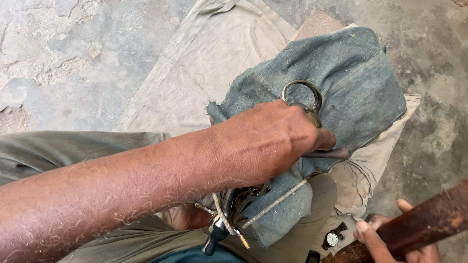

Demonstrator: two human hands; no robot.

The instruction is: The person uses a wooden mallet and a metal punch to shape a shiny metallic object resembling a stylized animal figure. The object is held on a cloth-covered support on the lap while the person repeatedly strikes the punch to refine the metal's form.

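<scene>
Left hand (273,141) clamped tight round a thin dark tool (331,154) on the blue-grey cloth (356,83); right hand (390,238) wrapped round a wooden handle (429,219), near-right corner, bare concrete floor (73,58) far-left.

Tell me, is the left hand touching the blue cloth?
Touching. The head view shows the left hand pressed down on the blue cloth, its fingers against the fabric beside a metal ring.

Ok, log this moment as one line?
left hand: pressing tool into blue-grey cloth | right hand: gripping wooden handle | metal ring beside knuckles
</scene>
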